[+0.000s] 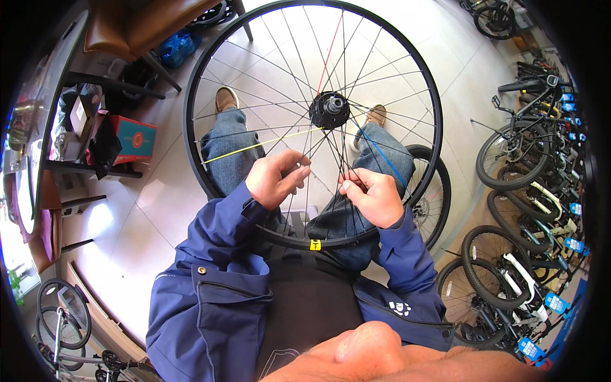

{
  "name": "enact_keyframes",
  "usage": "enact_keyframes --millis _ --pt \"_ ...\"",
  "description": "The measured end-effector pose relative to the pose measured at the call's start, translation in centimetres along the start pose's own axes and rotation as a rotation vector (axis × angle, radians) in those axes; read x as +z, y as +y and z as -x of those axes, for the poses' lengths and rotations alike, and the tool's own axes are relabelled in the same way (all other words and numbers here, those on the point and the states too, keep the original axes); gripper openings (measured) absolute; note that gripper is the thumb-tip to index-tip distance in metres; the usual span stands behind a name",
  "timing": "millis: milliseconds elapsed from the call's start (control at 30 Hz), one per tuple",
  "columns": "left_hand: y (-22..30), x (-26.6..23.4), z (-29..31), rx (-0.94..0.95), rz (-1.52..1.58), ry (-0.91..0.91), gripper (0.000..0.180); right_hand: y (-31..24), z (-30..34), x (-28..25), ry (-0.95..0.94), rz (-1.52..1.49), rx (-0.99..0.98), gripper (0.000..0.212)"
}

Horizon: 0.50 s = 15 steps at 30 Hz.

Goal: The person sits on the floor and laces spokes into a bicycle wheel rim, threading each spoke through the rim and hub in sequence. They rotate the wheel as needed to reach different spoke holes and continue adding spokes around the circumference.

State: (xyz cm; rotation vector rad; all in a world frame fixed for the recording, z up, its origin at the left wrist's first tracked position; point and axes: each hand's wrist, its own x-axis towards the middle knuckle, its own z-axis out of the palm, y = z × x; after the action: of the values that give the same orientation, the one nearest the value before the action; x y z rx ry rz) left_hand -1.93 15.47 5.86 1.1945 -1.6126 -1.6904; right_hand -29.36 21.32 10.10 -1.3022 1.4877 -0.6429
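Note:
A black bicycle wheel [189, 121] rests over my lap, its dark hub [321, 116] facing up. Most spokes are black, but there is a red spoke [330, 56], a yellow spoke [254, 146] and a blue spoke [382, 153]. Thumb and fingers of my right hand [377, 196] are pinched on a black spoke between hub and near rim. My left hand [275, 180] is curled beside the spokes to the left; whatever lies between its fingertips is too small to make out. A yellow label [316, 244] marks the near rim.
Another wheel [439, 216] with a disc stands behind my right forearm. Rows of bicycles [509, 153] line the right side. At left are a table [57, 83], a red and teal box [135, 138] and a brown chair [137, 28]. More bicycles [63, 312] stand lower left.

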Motion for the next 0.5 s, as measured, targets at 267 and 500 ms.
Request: enact_keyframes --millis 267,500 --pt "0.0 0.0 -0.1 0.004 0.014 -0.002 0.024 -0.3 -0.5 -1.1 -0.059 -0.029 0.086 0.022" --pt "0.6 0.0 0.0 -0.023 0.035 -0.033 0.028 -1.0 -1.5 -2.6 -0.236 -0.044 0.148 0.016"
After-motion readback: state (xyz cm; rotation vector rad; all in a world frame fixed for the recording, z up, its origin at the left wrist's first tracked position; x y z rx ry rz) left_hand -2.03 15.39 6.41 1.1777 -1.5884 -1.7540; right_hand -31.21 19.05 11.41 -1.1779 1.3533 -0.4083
